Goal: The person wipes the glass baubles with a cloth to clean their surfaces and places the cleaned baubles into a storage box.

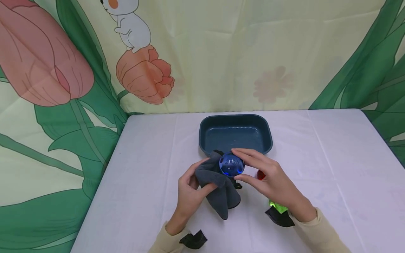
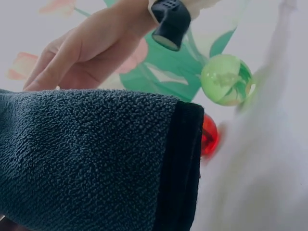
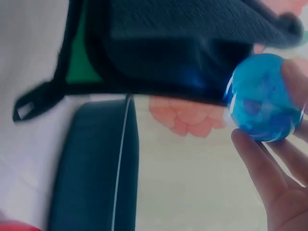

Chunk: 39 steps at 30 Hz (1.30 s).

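— Doing what?
— With the left hand (image 1: 189, 196), gripping the cloth (image 1: 222, 198); with the right hand (image 1: 274, 180), pinching the ball (image 1: 232, 164) just beside the cloth (touching or not, hard to tell).
— At which step?
— Probably bringing ball to cloth; next, calling for a steady pinch. Looking round, glossy, see-through blue, held before the tub (image 1: 235, 136).

The person wears plain beige clothing, with the left sleeve (image 1: 165, 241) and the right sleeve (image 1: 321, 233) both long; the left hand (image 1: 191, 195) and the right hand (image 1: 270, 174) are bare. The left wrist piece (image 1: 193, 240) is black, short and curved. The right wrist piece (image 1: 280, 217) is likewise black and curved, its left-wrist view showing small holes and a paler, rounded end.
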Available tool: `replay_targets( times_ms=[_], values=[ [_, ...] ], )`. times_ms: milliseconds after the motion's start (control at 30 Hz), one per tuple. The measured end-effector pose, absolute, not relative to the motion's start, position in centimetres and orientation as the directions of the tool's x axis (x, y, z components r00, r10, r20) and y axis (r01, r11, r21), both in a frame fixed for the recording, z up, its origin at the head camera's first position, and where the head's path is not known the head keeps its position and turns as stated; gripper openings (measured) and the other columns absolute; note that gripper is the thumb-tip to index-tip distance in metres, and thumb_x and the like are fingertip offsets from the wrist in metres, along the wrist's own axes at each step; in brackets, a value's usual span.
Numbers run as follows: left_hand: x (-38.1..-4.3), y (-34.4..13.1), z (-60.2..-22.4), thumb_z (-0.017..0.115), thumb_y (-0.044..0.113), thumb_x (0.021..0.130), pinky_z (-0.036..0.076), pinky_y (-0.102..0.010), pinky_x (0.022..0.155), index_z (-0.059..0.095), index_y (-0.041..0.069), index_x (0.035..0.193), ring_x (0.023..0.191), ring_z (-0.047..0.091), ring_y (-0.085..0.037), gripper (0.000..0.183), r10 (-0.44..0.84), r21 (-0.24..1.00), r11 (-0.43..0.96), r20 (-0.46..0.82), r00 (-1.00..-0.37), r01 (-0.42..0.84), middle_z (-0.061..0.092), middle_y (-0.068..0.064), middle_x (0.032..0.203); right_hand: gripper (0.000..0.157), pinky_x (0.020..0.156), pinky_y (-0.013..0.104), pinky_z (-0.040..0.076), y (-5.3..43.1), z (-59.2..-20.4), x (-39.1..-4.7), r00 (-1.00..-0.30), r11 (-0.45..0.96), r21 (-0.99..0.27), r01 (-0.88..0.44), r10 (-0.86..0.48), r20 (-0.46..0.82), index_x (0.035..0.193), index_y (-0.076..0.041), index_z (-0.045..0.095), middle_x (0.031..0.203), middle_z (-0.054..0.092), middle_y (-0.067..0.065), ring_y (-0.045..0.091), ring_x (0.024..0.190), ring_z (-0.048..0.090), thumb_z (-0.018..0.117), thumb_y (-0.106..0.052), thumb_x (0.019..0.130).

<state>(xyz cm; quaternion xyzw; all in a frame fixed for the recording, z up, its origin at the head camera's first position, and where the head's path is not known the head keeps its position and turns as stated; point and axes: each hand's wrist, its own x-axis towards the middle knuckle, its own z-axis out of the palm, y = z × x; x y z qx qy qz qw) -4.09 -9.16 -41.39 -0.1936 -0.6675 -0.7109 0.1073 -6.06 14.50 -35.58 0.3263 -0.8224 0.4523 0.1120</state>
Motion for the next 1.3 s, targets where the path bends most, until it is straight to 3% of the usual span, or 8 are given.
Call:
replay_targets(
  times_ms=[67, 133, 200, 300, 500, 600, 933, 1300],
  values=[
    [-4.0, -9.4, -41.6, 0.077, -0.006, 0.081, 0.052, -0.034, 0.101, 0.056, -0.001, 0.134, 0.116, 0.064, -0.021, 0.058, 0.107, 0.914, -0.082, 0.405, -0.908, 0.398, 0.060, -0.022, 0.130, 0.071, 0.049, 0.013, 0.044, 14.6, -35.4, -6.5, -0.763, 0.378, -0.672, -0.637, -0.434, 0.479, 0.138, -0.012, 0.059, 0.137, 0.059, 0.007, 0.007, 0.090, 0.064, 0.085, -0.003, 0.073],
    [-3.9, -9.6, -41.7, 0.077, -0.007, 0.080, 0.052, -0.033, 0.100, 0.056, -0.001, 0.134, 0.115, 0.065, -0.020, 0.058, 0.107, 0.919, -0.087, 0.391, -0.914, 0.384, 0.060, -0.023, 0.130, 0.070, 0.061, 0.010, 0.051, 14.7, -35.4, -7.1, -0.762, 0.381, -0.668, -0.639, -0.430, 0.484, 0.138, -0.012, 0.059, 0.136, 0.060, 0.006, 0.013, 0.108, 0.064, 0.085, -0.002, 0.074],
    [-3.8, -9.8, -41.8, 0.077, -0.009, 0.079, 0.052, -0.031, 0.100, 0.056, -0.002, 0.133, 0.114, 0.065, -0.019, 0.059, 0.106, 0.922, -0.084, 0.385, -0.917, 0.378, 0.060, -0.023, 0.129, 0.069, 0.074, 0.008, 0.053, 14.8, -35.3, -7.9, -0.755, 0.387, -0.654, -0.650, -0.426, 0.498, 0.137, -0.011, 0.060, 0.136, 0.060, 0.006, 0.015, 0.115, 0.062, 0.085, -0.001, 0.074],
    [-3.6, -10.0, -41.9, 0.078, -0.010, 0.077, 0.052, -0.030, 0.101, 0.057, -0.003, 0.132, 0.114, 0.065, -0.018, 0.060, 0.106, 0.932, -0.080, 0.362, -0.926, 0.354, 0.061, -0.023, 0.128, 0.067, 0.093, 0.017, 0.053, 14.7, -35.2, -9.0, -0.755, 0.397, -0.645, -0.653, -0.410, 0.512, 0.136, -0.008, 0.060, 0.134, 0.061, 0.006, 0.019, 0.118, 0.062, 0.085, -0.001, 0.074],
    [-3.3, -10.3, -42.1, 0.080, -0.010, 0.075, 0.051, -0.029, 0.102, 0.057, -0.002, 0.131, 0.114, 0.064, -0.018, 0.061, 0.109, 0.940, -0.075, 0.338, -0.935, 0.332, 0.060, -0.022, 0.129, 0.062, 0.091, 0.042, 0.056, 14.4, -35.0, -10.7, -0.820, 0.426, -0.708, -0.564, -0.388, 0.420, 0.136, -0.006, 0.059, 0.134, 0.060, 0.009, 0.025, 0.122, 0.060, 0.082, -0.006, 0.079],
    [-3.2, -10.4, -42.3, 0.079, -0.010, 0.075, 0.051, -0.029, 0.102, 0.057, -0.002, 0.131, 0.114, 0.064, -0.018, 0.061, 0.111, 0.940, -0.069, 0.341, -0.933, 0.335, 0.061, -0.021, 0.129, 0.061, 0.092, 0.046, 0.055, 14.2, -35.0, -11.5, -0.844, 0.448, -0.727, -0.521, -0.395, 0.361, 0.138, -0.005, 0.058, 0.135, 0.059, 0.011, 0.026, 0.122, 0.059, 0.081, -0.008, 0.081],
    [-2.8, -10.7, -42.9, 0.078, -0.010, 0.077, 0.051, -0.029, 0.101, 0.057, -0.002, 0.132, 0.117, 0.063, -0.018, 0.060, 0.119, 0.935, -0.086, 0.353, -0.928, 0.345, 0.062, -0.020, 0.128, 0.060, 0.094, 0.048, 0.055, 13.1, -36.0, -14.1, -0.872, 0.519, -0.734, -0.437, -0.443, 0.206, 0.139, -0.001, 0.055, 0.138, 0.057, 0.016, 0.031, 0.122, 0.059, 0.079, -0.014, 0.085],
    [-2.4, -11.1, -43.3, 0.078, -0.008, 0.078, 0.051, -0.029, 0.101, 0.058, 0.000, 0.132, 0.117, 0.063, -0.019, 0.058, 0.128, 0.946, -0.079, 0.323, -0.938, 0.315, 0.061, -0.022, 0.129, 0.060, 0.094, 0.046, 0.056, 12.1, -37.8, -16.3, -0.877, 0.650, -0.631, -0.423, -0.468, 0.107, 0.138, -0.001, 0.056, 0.136, 0.059, 0.019, 0.031, 0.117, 0.063, 0.078, -0.022, 0.087]
  ],
)
